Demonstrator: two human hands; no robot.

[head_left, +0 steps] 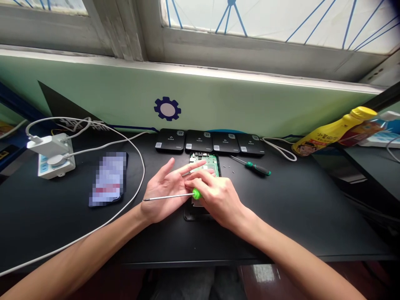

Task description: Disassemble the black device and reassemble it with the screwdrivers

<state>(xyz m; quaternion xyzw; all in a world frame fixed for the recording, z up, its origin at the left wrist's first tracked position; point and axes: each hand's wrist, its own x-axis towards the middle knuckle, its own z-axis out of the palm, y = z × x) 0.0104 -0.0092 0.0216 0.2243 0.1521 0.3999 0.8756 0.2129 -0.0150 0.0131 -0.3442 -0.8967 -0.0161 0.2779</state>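
My left hand (165,191) lies palm up over the table with its fingers stretched out. In my right hand (220,198) is a screwdriver (168,197), its bright green handle mostly hidden in the curled fingers. The metal shaft points left across my left palm. My right fingertips meet the fingers of my left hand; whether anything small is pinched there is hidden. Beneath both hands sits an open black device case (201,216) with a green circuit board (214,160), partly covered. Several small screws (229,167) lie to its right.
Several closed black boxes (170,141) line the back of the table (290,225). A second screwdriver (258,168) rests at right, before a yellow bottle (331,133). At left are a phone (108,179), a white power strip (58,160) and a long white cable (142,156).
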